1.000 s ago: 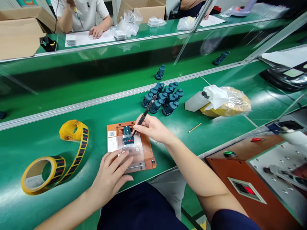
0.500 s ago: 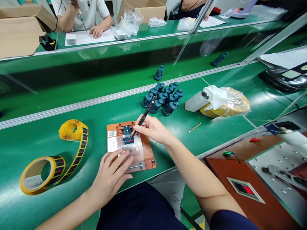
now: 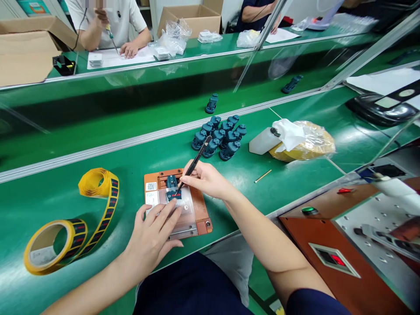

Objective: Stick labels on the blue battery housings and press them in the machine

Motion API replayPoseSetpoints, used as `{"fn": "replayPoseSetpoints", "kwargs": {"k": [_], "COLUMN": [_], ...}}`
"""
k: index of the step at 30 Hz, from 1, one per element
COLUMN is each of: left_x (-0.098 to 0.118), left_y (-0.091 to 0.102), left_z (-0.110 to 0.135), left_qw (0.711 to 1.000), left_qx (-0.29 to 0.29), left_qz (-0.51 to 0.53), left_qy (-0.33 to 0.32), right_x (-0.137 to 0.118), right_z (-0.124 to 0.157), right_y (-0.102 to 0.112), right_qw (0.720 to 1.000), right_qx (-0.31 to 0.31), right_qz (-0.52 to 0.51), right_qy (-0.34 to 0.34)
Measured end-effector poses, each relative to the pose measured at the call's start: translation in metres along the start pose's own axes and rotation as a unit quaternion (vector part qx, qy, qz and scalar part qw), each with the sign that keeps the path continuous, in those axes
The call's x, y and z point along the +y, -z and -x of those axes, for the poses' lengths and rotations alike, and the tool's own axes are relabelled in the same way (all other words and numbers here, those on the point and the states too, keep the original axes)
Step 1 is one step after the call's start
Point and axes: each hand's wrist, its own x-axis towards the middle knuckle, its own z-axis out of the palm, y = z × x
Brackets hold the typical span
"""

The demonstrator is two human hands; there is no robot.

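Black tweezers [image 3: 196, 164] are pinched in my right hand [image 3: 207, 178], their tips touching a dark label with red lettering [image 3: 174, 195]. That label lies on the clear plate [image 3: 187, 218] of an orange-brown fixture [image 3: 201, 205]. A dark teal plastic housing [image 3: 171, 181] sits in the fixture just beyond the label. My left hand [image 3: 154, 232] lies with fingers stretched out over the clear plate, its fingertips close to the label's near edge. Part of the plate is hidden under these fingers.
A yellow roll of labels [image 3: 31, 258] stands at left, its strip running to a loose coil [image 3: 88, 186]. Several teal housings [image 3: 211, 148] cluster beyond the fixture. A white bottle [image 3: 262, 141], a wrapped yellow bundle [image 3: 315, 146] and a thin stick [image 3: 263, 176] lie right. A co-worker's hand [image 3: 129, 50] is across the partition.
My left fingers have slid forward on the plate, closer to the label. The tweezers' tips stay on the label. The whole view has shifted slightly.
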Motion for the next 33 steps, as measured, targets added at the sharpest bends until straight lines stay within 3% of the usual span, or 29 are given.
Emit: {"fn": "replayPoseSetpoints", "kwargs": {"k": [8,13,16,19,22,24,25,27,29,31,33], "left_x": [0.005,0.002,-0.008,-0.016,-0.01,0.001,0.007,0.017,0.02,0.017,0.012], "left_y": [0.001,0.001,-0.003,-0.008,-0.012,-0.013,-0.014,-0.016,-0.017,-0.016,-0.015], "left_z": [-0.007,-0.008,-0.012,-0.015,-0.003,0.016,0.028,0.052,0.071,0.082,0.084], "left_qw": [1.0,1.0,0.995,0.98,0.972,0.953,0.947,0.952,0.969,0.976,0.975], "left_qx": [-0.014,-0.014,0.011,0.036,0.17,0.271,0.28,0.22,0.104,0.011,-0.029], "left_qz": [-0.009,0.009,0.048,0.11,0.133,0.134,0.139,0.138,0.1,0.065,0.072], "left_qy": [0.022,0.026,0.091,0.16,0.096,-0.012,-0.072,-0.163,-0.202,-0.21,-0.209], "right_x": [0.001,-0.011,-0.012,0.006,0.038,0.058,0.065,0.072,0.069,0.058,0.047], "right_z": [-0.003,0.011,0.039,0.067,0.085,0.092,0.095,0.1,0.102,0.1,0.094], "right_y": [-0.002,0.014,0.026,0.03,0.031,0.032,0.032,0.031,0.026,0.018,0.007], "right_qw": [1.0,0.981,0.957,0.893,0.829,0.803,0.795,0.783,0.779,0.803,0.844], "right_qx": [0.017,0.188,0.257,0.275,0.248,0.23,0.226,0.24,0.26,0.233,0.139], "right_qz": [0.02,-0.026,0.125,0.355,0.502,0.549,0.562,0.575,0.57,0.546,0.508], "right_qy": [-0.003,0.04,0.044,-0.003,0.002,0.013,0.01,0.005,0.018,0.055,0.101]}}
